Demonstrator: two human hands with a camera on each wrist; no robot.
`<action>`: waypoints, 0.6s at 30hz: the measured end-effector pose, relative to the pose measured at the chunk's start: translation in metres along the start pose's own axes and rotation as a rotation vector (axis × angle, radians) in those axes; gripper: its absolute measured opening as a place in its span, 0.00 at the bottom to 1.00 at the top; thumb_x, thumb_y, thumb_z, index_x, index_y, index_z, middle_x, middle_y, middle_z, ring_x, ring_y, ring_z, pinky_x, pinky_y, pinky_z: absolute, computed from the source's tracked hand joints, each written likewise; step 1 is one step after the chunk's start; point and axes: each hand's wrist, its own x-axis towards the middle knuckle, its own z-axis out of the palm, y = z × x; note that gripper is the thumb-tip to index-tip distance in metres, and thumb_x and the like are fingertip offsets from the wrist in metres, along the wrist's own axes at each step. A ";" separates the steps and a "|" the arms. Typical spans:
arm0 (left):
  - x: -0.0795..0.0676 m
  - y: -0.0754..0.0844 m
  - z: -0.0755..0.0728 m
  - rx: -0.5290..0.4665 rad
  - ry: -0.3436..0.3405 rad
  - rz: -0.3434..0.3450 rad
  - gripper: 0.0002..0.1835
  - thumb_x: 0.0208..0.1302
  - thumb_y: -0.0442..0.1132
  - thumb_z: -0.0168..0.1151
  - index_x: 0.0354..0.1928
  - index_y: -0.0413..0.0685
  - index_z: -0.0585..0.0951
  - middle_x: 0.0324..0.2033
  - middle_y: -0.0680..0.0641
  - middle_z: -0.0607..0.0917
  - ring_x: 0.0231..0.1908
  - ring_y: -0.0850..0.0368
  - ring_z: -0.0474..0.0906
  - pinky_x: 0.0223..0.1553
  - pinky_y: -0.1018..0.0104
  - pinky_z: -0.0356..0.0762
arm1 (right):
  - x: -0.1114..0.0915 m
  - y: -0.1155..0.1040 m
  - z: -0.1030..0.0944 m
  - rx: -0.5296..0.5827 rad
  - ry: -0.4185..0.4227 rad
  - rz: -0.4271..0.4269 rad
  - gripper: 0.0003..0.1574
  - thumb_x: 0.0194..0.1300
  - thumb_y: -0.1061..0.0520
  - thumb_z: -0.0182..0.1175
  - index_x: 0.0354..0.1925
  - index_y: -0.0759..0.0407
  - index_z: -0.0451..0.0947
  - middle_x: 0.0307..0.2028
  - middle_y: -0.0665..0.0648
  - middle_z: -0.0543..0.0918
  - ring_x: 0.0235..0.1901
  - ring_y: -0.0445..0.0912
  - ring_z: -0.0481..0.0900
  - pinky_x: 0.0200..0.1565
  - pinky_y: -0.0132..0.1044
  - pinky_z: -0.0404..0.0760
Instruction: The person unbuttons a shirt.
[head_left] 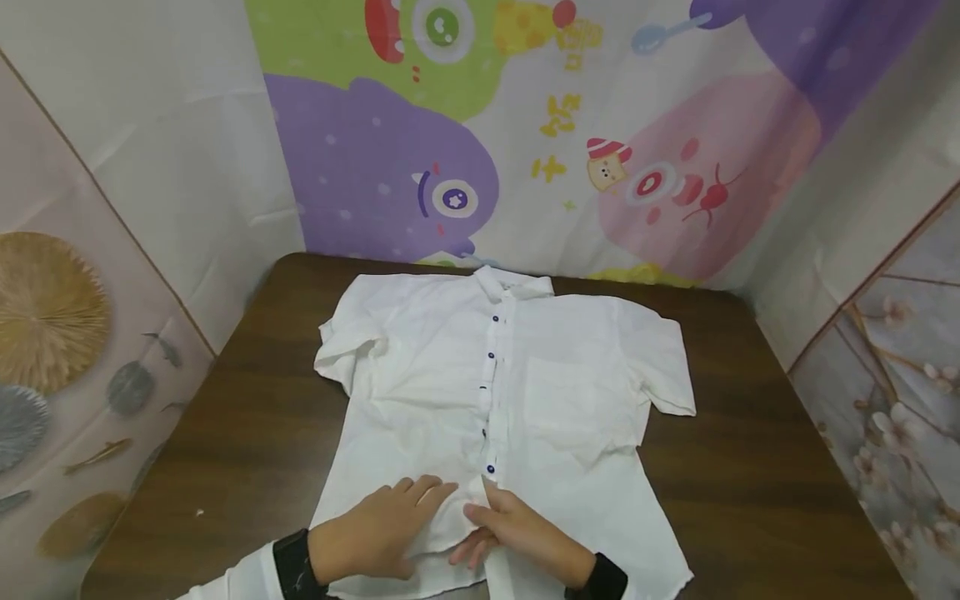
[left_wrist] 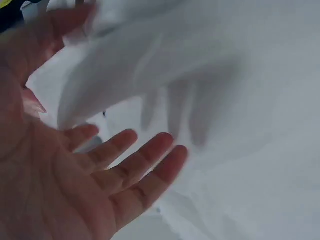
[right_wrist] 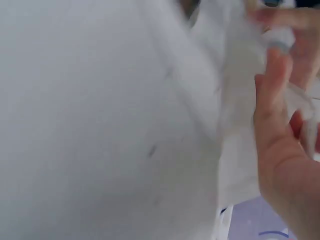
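A white short-sleeved shirt [head_left: 442, 358] lies spread face up, collar toward the far edge, with small dark buttons down its front placket. My right hand [head_left: 525, 529] pinches the lower front edge of the shirt just under the lowest visible button [head_left: 491, 469]. In the right wrist view, the cloth runs between the thumb and fingers of that hand [right_wrist: 280, 130]. My left hand [head_left: 382, 525] is over the lower front panel, to the left of the right hand. Its fingers are extended beside a raised fold of cloth [left_wrist: 125, 70] in the left wrist view.
The shirt rests on a dark brown wooden table [head_left: 247, 442]. A curtain with cartoon monsters [head_left: 390, 175] hangs behind the far edge, and patterned panels [head_left: 82, 333] stand at both sides. Black bands [head_left: 295, 562] circle both wrists.
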 end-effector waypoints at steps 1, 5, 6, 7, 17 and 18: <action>-0.002 -0.001 0.002 0.015 0.025 0.003 0.41 0.44 0.44 0.72 0.63 0.51 0.65 0.55 0.50 0.71 0.44 0.55 0.73 0.33 0.64 0.76 | -0.001 0.000 0.000 0.076 -0.037 0.054 0.29 0.71 0.52 0.46 0.64 0.66 0.57 0.37 0.75 0.81 0.26 0.41 0.83 0.31 0.33 0.81; -0.007 -0.006 0.004 0.044 0.036 0.034 0.28 0.46 0.31 0.66 0.52 0.58 0.76 0.50 0.52 0.74 0.37 0.57 0.74 0.28 0.69 0.73 | -0.007 -0.002 -0.007 -0.010 -0.105 0.208 0.19 0.71 0.52 0.47 0.52 0.64 0.66 0.31 0.71 0.83 0.18 0.40 0.82 0.21 0.31 0.79; -0.007 -0.009 0.004 0.044 0.015 0.038 0.25 0.47 0.31 0.66 0.49 0.60 0.79 0.48 0.53 0.75 0.36 0.58 0.73 0.27 0.69 0.72 | -0.009 -0.003 -0.010 -0.082 -0.098 0.228 0.16 0.70 0.52 0.48 0.46 0.64 0.69 0.28 0.68 0.84 0.15 0.39 0.80 0.18 0.30 0.77; -0.006 -0.011 0.002 0.046 0.007 0.049 0.23 0.47 0.30 0.65 0.46 0.61 0.81 0.46 0.54 0.76 0.35 0.59 0.73 0.28 0.70 0.72 | -0.011 -0.006 -0.014 -0.158 -0.074 0.238 0.16 0.70 0.51 0.49 0.40 0.64 0.72 0.25 0.65 0.84 0.13 0.38 0.78 0.16 0.29 0.75; 0.032 -0.038 -0.005 -0.052 0.193 -0.108 0.27 0.64 0.49 0.56 0.62 0.48 0.69 0.64 0.38 0.65 0.61 0.32 0.62 0.50 0.37 0.68 | -0.028 -0.003 -0.044 -1.301 0.606 0.270 0.41 0.54 0.37 0.62 0.58 0.61 0.68 0.56 0.71 0.68 0.53 0.72 0.65 0.43 0.68 0.66; 0.035 -0.039 -0.002 -0.074 0.147 -0.173 0.33 0.62 0.55 0.56 0.66 0.49 0.65 0.67 0.38 0.60 0.64 0.28 0.56 0.52 0.31 0.63 | -0.028 0.002 -0.048 -1.280 0.599 0.309 0.47 0.53 0.35 0.61 0.62 0.60 0.64 0.62 0.73 0.62 0.58 0.77 0.58 0.44 0.75 0.61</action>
